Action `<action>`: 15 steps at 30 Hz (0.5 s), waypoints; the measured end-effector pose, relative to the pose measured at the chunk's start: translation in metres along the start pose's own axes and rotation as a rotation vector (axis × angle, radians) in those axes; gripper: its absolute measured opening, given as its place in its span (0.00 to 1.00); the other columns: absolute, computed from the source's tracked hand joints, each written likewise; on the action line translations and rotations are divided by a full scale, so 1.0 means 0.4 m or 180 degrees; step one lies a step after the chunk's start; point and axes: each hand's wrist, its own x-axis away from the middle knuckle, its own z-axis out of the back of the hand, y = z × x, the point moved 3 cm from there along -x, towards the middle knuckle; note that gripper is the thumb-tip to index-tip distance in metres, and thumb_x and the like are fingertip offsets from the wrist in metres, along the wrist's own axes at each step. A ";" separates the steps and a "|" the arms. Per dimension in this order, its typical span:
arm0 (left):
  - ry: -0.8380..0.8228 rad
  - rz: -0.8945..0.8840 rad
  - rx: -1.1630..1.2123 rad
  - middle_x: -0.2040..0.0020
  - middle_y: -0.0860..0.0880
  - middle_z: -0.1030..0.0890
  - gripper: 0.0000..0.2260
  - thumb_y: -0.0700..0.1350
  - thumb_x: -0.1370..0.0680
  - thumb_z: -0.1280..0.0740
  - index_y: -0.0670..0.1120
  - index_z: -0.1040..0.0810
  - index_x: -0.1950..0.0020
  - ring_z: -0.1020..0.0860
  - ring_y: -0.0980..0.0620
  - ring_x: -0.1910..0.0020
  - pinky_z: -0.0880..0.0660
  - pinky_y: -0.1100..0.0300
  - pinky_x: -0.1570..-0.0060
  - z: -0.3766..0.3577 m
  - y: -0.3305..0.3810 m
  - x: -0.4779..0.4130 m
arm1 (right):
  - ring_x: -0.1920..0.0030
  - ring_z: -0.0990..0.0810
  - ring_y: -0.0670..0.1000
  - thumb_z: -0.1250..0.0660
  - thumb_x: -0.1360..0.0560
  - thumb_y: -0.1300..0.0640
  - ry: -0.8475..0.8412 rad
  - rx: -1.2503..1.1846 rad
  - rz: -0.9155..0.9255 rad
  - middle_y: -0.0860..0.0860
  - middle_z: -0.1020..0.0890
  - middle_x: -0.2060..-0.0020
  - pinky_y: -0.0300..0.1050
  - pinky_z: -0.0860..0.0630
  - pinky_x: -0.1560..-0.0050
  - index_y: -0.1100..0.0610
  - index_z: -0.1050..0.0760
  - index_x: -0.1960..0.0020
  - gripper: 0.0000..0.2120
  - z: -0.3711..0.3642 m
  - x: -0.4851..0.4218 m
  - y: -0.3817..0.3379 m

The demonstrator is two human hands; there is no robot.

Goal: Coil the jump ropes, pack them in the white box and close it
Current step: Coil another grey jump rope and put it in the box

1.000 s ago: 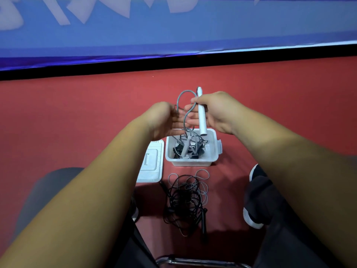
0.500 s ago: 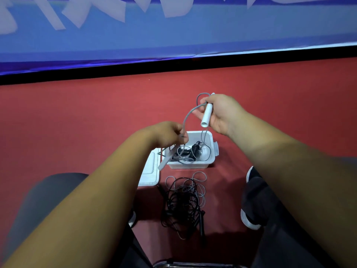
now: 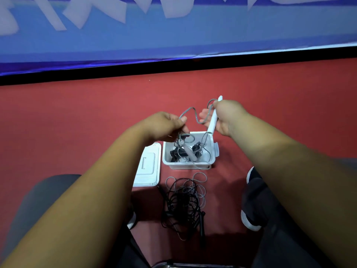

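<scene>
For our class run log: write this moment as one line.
left hand: pinches grey cord | right hand: grips white handle | white box: open, lid beside it | black ropes: loose on floor

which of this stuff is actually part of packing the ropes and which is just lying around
Part of the job:
- grey jump rope, held by left hand and right hand
- white box with coiled black ropes inside
- lid, off, beside the box
- tangled black rope pile

Just there:
- blue banner
- shoe
- metal chair frame
</scene>
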 end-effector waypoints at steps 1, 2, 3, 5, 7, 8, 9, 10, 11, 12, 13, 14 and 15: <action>-0.0005 0.0022 0.0251 0.60 0.46 0.15 0.18 0.54 0.14 0.38 0.41 0.17 0.50 0.21 0.50 0.64 0.20 0.52 0.51 0.001 0.005 0.001 | 0.58 0.16 0.56 0.46 0.13 0.60 -0.0023 0.0163 -0.0096 0.59 0.19 0.53 0.56 0.19 0.63 0.61 0.27 0.47 0.11 0.001 -0.003 0.006; 0.0027 0.0033 0.0428 0.60 0.46 0.14 0.18 0.54 0.14 0.39 0.42 0.18 0.49 0.20 0.49 0.64 0.18 0.49 0.49 0.003 0.011 0.003 | 0.58 0.17 0.55 0.46 0.13 0.59 -0.0048 0.0330 -0.0191 0.58 0.19 0.54 0.56 0.20 0.62 0.60 0.27 0.50 0.12 0.002 -0.008 0.013; 0.0067 0.0039 0.0543 0.59 0.45 0.14 0.18 0.55 0.13 0.40 0.43 0.19 0.48 0.17 0.47 0.63 0.17 0.47 0.51 0.003 0.018 0.006 | 0.60 0.19 0.54 0.45 0.13 0.58 -0.0057 0.0540 -0.0268 0.56 0.20 0.56 0.54 0.21 0.62 0.59 0.27 0.52 0.12 0.004 -0.010 0.019; 0.0140 0.0070 0.0732 0.56 0.40 0.14 0.18 0.56 0.13 0.41 0.43 0.21 0.47 0.14 0.43 0.61 0.15 0.51 0.61 0.005 0.024 0.010 | 0.69 0.25 0.50 0.44 0.15 0.59 -0.0059 0.1122 -0.0321 0.52 0.23 0.63 0.47 0.25 0.65 0.56 0.28 0.56 0.12 0.006 -0.007 0.027; 0.0274 0.0061 0.0909 0.55 0.39 0.14 0.18 0.55 0.13 0.42 0.43 0.22 0.49 0.14 0.43 0.63 0.18 0.57 0.69 0.005 0.029 0.012 | 0.74 0.33 0.48 0.43 0.17 0.61 -0.0289 0.1417 -0.0328 0.50 0.26 0.67 0.41 0.33 0.71 0.54 0.29 0.56 0.10 -0.005 0.003 0.035; 0.0373 0.0054 0.0982 0.57 0.40 0.15 0.18 0.55 0.13 0.41 0.43 0.22 0.50 0.14 0.44 0.66 0.19 0.58 0.71 0.007 0.031 0.012 | 0.75 0.34 0.47 0.42 0.19 0.61 -0.0486 0.1425 -0.0335 0.50 0.26 0.68 0.39 0.35 0.73 0.54 0.28 0.55 0.07 -0.015 0.008 0.041; 0.0494 0.0047 0.1049 0.59 0.40 0.17 0.18 0.54 0.13 0.41 0.42 0.22 0.52 0.15 0.45 0.67 0.19 0.58 0.72 0.010 0.032 0.011 | 0.75 0.35 0.47 0.40 0.20 0.61 -0.0664 0.1414 -0.0354 0.50 0.24 0.67 0.38 0.36 0.74 0.54 0.27 0.53 0.05 -0.025 0.017 0.046; 0.0625 0.0048 0.1127 0.61 0.41 0.19 0.18 0.53 0.13 0.40 0.42 0.23 0.54 0.16 0.45 0.68 0.18 0.56 0.72 0.015 0.031 0.007 | 0.75 0.36 0.47 0.39 0.21 0.60 -0.0789 0.1419 -0.0374 0.51 0.22 0.66 0.38 0.37 0.75 0.55 0.26 0.50 0.03 -0.033 0.024 0.051; 0.0742 0.0063 0.1208 0.62 0.41 0.20 0.18 0.53 0.13 0.40 0.42 0.23 0.55 0.16 0.45 0.69 0.16 0.53 0.69 0.021 0.030 0.003 | 0.75 0.36 0.47 0.37 0.21 0.58 -0.0872 0.1443 -0.0401 0.51 0.20 0.65 0.37 0.37 0.76 0.55 0.25 0.48 0.04 -0.041 0.033 0.055; 0.0828 0.0095 0.1289 0.62 0.42 0.22 0.19 0.53 0.13 0.40 0.42 0.24 0.56 0.17 0.45 0.69 0.15 0.51 0.66 0.026 0.028 -0.001 | 0.76 0.36 0.46 0.36 0.20 0.55 -0.0931 0.1465 -0.0419 0.52 0.18 0.64 0.37 0.37 0.76 0.56 0.24 0.47 0.05 -0.046 0.038 0.059; 0.0891 0.0140 0.1359 0.63 0.41 0.22 0.19 0.53 0.13 0.40 0.42 0.24 0.56 0.17 0.44 0.69 0.15 0.49 0.63 0.031 0.025 -0.004 | 0.77 0.36 0.46 0.35 0.18 0.50 -0.0965 0.1453 -0.0417 0.52 0.17 0.64 0.37 0.38 0.77 0.56 0.23 0.48 0.09 -0.051 0.043 0.060; 0.0938 0.0174 0.1410 0.63 0.41 0.23 0.19 0.53 0.13 0.41 0.42 0.25 0.56 0.17 0.43 0.68 0.15 0.48 0.63 0.035 0.023 -0.005 | 0.77 0.36 0.46 0.35 0.17 0.44 -0.0969 0.1432 -0.0372 0.52 0.16 0.64 0.37 0.38 0.76 0.57 0.22 0.48 0.15 -0.054 0.046 0.060; 0.0973 0.0195 0.1437 0.63 0.41 0.23 0.19 0.53 0.13 0.41 0.41 0.25 0.56 0.17 0.43 0.67 0.15 0.49 0.64 0.038 0.023 -0.005 | 0.77 0.35 0.46 0.34 0.17 0.40 -0.0948 0.1422 -0.0275 0.52 0.16 0.63 0.37 0.37 0.75 0.57 0.22 0.49 0.19 -0.055 0.049 0.056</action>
